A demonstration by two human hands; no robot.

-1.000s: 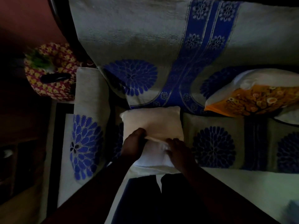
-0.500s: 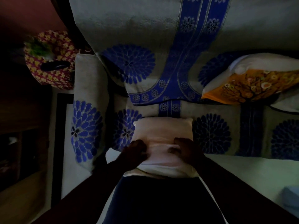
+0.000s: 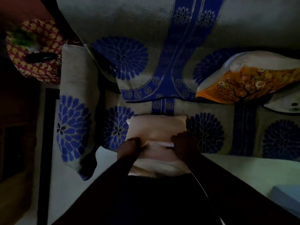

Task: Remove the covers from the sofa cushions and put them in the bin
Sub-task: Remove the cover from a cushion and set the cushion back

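Dim light fills the room, and most of the view is taken by a sofa dressed in a grey cloth with big blue flowers and a wide blue band that runs down the backrest onto the seat. At the left side the sofa's armrest carries the same flower cloth, which hangs down over its front end. Beyond the armrest, in the upper left corner, stands a round thing in a red and yellow flower pattern with a dark object lying on it; what they are I cannot tell. On the seat at the right lies an orange cushion printed with a dark tree, its white side turned up, and it leans against the backrest. At the front edge of the seat, in the middle, rests a pale cushion, near the person's body. Both hands are on its near part, where a white edge of the cover shows between them. The left hand grips this edge with curled fingers at its left end, and the right hand grips it at the right end. A pale blue thing shows in the lower right corner.
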